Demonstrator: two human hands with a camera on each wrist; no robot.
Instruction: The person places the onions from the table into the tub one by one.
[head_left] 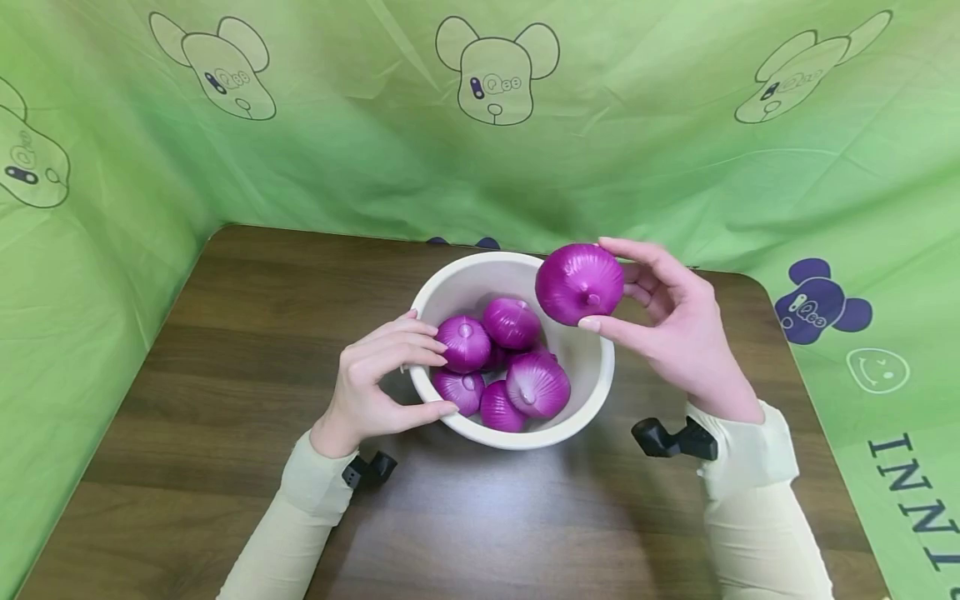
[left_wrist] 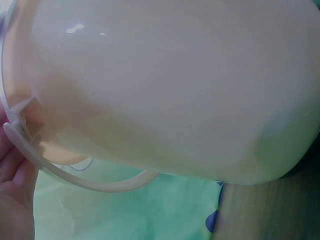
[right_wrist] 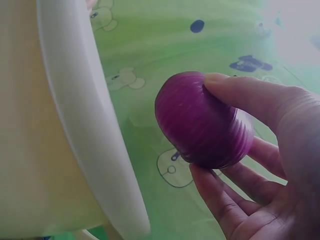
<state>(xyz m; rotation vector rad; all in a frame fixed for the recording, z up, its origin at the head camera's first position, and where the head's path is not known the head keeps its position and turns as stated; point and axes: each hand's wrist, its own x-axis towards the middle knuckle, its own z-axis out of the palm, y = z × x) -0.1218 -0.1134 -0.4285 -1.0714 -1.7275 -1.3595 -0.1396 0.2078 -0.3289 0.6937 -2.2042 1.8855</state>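
A white bucket (head_left: 592,408) stands on the wooden table with several purple onions (head_left: 538,385) piled inside. My right hand (head_left: 678,325) pinches another purple onion (head_left: 577,279) between thumb and fingers, over the bucket's right rim in the head view. The right wrist view shows this held onion (right_wrist: 195,120) beside the bucket's pale rim (right_wrist: 85,100), thumb on top and fingers below. My left hand (head_left: 378,379) grips the bucket's left rim, fingers reaching over it beside the onions. In the left wrist view the bucket's wall (left_wrist: 170,90) hides most of that hand.
The bucket's curved handle (left_wrist: 100,185) hangs on its outer side. Beneath lies a brown wooden table (head_left: 247,333) with rounded far corners. A green printed cloth (head_left: 360,150) surrounds the table at the back and sides. Black wrist cameras (head_left: 675,439) sit on both sleeves.
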